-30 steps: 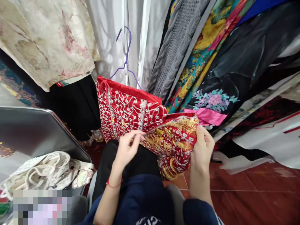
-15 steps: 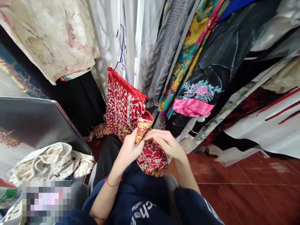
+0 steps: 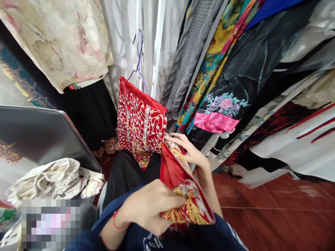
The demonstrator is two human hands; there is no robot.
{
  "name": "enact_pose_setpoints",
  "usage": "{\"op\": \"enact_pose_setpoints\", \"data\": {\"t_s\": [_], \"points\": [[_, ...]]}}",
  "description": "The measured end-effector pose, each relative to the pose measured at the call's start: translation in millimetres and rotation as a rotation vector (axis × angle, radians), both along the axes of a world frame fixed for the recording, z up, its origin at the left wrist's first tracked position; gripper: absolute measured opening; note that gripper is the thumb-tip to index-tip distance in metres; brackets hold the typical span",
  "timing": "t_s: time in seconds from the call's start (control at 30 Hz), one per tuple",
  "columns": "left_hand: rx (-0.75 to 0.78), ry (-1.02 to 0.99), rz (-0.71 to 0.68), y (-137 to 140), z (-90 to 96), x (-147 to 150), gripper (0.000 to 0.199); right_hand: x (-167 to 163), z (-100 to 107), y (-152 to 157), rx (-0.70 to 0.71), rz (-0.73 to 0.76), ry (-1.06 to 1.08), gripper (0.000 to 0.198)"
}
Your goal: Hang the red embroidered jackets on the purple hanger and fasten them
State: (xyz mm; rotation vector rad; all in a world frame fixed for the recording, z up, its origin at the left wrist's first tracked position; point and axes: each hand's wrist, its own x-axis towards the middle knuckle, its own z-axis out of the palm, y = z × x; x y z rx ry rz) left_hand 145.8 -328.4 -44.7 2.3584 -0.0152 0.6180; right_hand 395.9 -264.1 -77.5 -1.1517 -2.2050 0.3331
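Observation:
A red embroidered garment [image 3: 141, 122] with silver and gold patterning hangs from a purple wire hanger [image 3: 139, 66], a red band along its top. One panel is folded over, baring plain red lining. Low in front of my body, my left hand [image 3: 150, 205] grips the gold-trimmed end of that panel, its fingertips partly hidden by cloth. Higher up, at the garment's right side, my right hand [image 3: 192, 151] holds the panel near the fold, fingers stretched along the cloth and the thumb not clearly visible.
Clothes hang on both sides, including a grey cable-knit garment [image 3: 193, 52] and a black one with pink trim [image 3: 216, 122]. On the left, a dark chair [image 3: 47, 136] bears a dotted white cloth [image 3: 52, 177]. Red tiles [image 3: 261, 216] cover the floor.
My left hand has pulled the gold-trimmed edge down toward my body, turning out the red lining. My right hand has shifted slightly up and right along the cloth.

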Motion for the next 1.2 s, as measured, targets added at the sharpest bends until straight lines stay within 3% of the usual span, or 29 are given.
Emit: {"op": "enact_pose_setpoints", "data": {"t_s": [0.17, 0.27, 0.4, 0.5, 0.6, 0.67, 0.73, 0.87, 0.93, 1.0, 1.1, 1.2], "points": [[-0.053, -0.002, -0.086, 11.2, 6.4, -15.9, 0.016, 0.9, 0.1, 2.1, 0.182, -0.141, 0.002, 0.021], [-0.039, -0.022, -0.040, 13.1, 11.7, -33.4, 0.020, 5.0, 4.5, -1.0, 0.327, -0.220, 0.085, 0.013], [0.040, -0.134, 0.261, 10.1, 22.8, -63.7, 0.012, 19.0, 15.1, -17.9, 0.533, -0.281, 0.351, 0.011], [0.030, -0.126, 0.608, 19.1, 37.0, -78.8, 0.005, 25.5, 26.9, -40.5, 0.674, -0.326, 0.440, 0.015], [0.026, -0.084, 0.907, 46.1, 53.6, -81.0, 0.026, 23.2, 39.7, -63.1, 0.571, -0.422, 0.368, 0.007], [0.093, -0.086, 0.970, 70.6, 64.2, -77.8, 0.037, 19.1, 45.5, -72.2, 0.444, -0.425, 0.352, 0.002], [0.175, -0.099, 0.988, 95.5, 74.8, -73.8, 0.033, 14.4, 47.0, -75.1, 0.336, -0.304, 0.387, 0.003], [0.258, -0.116, 0.838, 130.8, 100.2, -65.3, 0.019, 2.6, 38.7, -67.5, 0.168, 0.142, 0.547, 0.009], [0.253, -0.092, 0.636, 136.0, 114.1, -58.3, 0.021, -3.6, 33.8, -61.2, 0.163, 0.357, 0.645, 0.012], [0.213, -0.028, 0.386, 132.3, 125.8, -48.1, 0.034, -8.5, 31.2, -55.3, 0.196, 0.459, 0.707, 0.012], [0.118, 0.052, 0.092, 115.0, 133.7, -27.3, 0.046, -13.1, 29.0, -46.4, 0.231, 0.282, 0.694, 0.011], [0.063, 0.034, -0.101, 95.2, 128.9, -2.3, 0.045, -16.5, 22.3, -35.1, 0.197, 0.074, 0.653, 0.052]]}}
